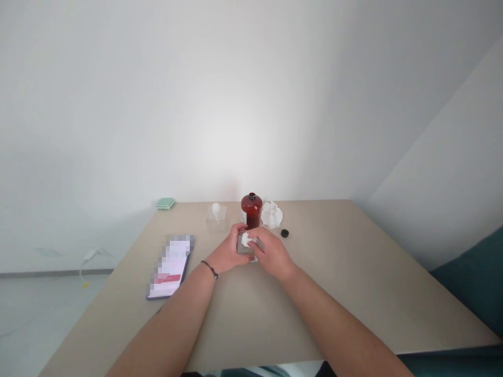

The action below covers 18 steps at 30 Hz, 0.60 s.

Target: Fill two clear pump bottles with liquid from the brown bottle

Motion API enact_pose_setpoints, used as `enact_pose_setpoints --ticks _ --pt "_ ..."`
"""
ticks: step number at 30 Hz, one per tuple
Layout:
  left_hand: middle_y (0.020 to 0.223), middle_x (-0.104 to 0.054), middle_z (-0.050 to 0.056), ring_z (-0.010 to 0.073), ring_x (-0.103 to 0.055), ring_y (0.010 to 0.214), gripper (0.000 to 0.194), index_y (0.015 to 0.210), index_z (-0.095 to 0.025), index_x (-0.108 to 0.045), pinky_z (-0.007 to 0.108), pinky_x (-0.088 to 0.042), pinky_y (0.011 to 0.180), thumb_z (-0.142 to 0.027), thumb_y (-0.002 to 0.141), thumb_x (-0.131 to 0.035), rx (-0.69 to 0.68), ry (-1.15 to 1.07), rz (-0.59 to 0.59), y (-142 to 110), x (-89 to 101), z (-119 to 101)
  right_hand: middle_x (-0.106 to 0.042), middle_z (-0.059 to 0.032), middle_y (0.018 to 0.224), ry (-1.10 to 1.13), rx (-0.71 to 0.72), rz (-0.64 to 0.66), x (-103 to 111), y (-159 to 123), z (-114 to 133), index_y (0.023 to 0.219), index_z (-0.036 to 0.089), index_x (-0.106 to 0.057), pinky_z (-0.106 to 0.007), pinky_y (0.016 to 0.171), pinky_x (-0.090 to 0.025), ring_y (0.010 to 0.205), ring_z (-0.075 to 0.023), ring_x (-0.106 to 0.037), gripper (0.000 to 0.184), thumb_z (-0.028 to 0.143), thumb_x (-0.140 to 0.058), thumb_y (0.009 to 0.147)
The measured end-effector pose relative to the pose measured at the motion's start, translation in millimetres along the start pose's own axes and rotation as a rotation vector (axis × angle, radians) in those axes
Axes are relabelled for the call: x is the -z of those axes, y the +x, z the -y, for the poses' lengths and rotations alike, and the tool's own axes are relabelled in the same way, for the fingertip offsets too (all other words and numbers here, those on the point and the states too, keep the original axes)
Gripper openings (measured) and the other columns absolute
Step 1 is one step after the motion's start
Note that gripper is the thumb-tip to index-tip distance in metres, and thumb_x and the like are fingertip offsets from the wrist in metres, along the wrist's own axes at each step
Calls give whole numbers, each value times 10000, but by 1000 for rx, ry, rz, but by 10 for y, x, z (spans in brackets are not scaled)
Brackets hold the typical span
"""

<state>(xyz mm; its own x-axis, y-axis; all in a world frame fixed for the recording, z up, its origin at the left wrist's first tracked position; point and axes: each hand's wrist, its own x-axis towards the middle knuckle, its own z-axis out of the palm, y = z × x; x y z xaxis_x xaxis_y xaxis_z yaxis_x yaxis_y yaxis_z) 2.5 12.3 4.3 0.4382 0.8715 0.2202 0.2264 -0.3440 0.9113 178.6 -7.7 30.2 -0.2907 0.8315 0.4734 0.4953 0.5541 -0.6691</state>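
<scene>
In the middle of the table, my left hand (233, 248) grips a small clear box (244, 250) by its left side. My right hand (273, 251) pinches a piece of white tissue (246, 240) against the box. Parts of the box are hidden by my fingers. Right behind my hands stands a reddish-brown bottle (251, 208) with a white label and an uncapped neck. A black cap (285, 233) lies on the table to the right of the bottle, beyond my right hand.
Crumpled white tissue (272, 214) lies beside the bottle. Left of it is a clear container (218, 220) with a white-topped dropper-like piece (216, 210). A phone (171, 267) lies at the left, and a green case (165, 203) sits at the back left corner. A wall (236, 104) rises behind the table.
</scene>
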Motion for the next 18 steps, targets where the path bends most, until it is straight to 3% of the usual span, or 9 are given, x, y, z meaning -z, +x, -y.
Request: enact_pose_setpoints --ticks 7,18 --pt "1324 -501 136 302 -540 1232 814 1334 -217 -288 484 -389 1087 -218 693 -790 -12 24 -26 -9 -31 -43 -678 -84 1020 -140 -26 -75 -86 -41 75 1012 219 -637 -386 886 -496 984 -235 -629 223 104 -513 867" --pt "1247 -504 85 249 -577 1109 871 1356 -241 -274 446 -459 997 -260 682 -826 7 -28 1 1 12 -28 -689 -32 1000 104 -100 -52 45 22 -59 992 237 -640 -357 874 -492 930 -195 -644 170 188 -595 836"
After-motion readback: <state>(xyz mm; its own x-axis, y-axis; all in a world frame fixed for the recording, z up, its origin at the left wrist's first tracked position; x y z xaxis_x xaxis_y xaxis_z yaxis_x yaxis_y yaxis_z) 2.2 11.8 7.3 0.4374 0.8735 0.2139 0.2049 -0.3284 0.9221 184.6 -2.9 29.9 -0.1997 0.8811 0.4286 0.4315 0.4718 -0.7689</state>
